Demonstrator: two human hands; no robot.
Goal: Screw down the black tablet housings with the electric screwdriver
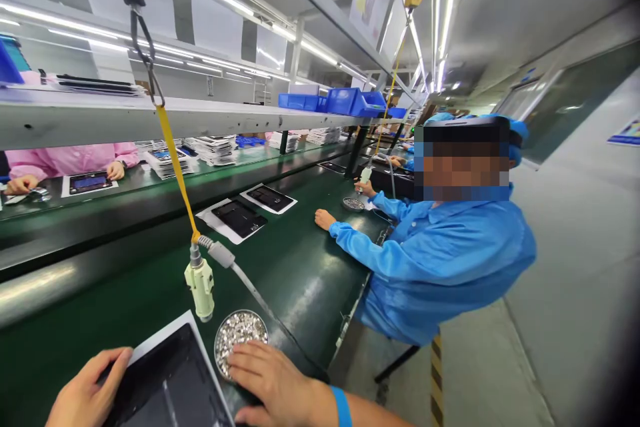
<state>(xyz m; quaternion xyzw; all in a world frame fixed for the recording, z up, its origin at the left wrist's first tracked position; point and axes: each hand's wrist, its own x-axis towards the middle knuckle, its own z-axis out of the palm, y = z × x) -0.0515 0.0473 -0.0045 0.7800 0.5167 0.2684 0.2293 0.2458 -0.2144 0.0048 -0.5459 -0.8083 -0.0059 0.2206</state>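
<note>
At the lower left, my left hand (93, 383) grips the edge of a dark tablet-like panel (167, 373) with a white border or sheet around it, its thumb near the upper corner. My right hand (280, 377) lies over the near side of a round dish (217, 347) full of small shiny metal pieces (241, 327). The fingers of that hand are stretched out and touch the pieces; whether any piece is under the fingertips is hidden. Above the dish's left side hangs a pale green electric screwdriver (201, 287) on a yellow strap (175, 160), with a grey cable.
Two more dark panels (239, 217) on white sheets lie farther along the green bench (300, 280). To the right sits a co-worker in blue (440, 260), with a similar screwdriver and dish. Across the bench, a person in pink (75, 160) works. Blue bins (345, 101) stand on the overhead shelf.
</note>
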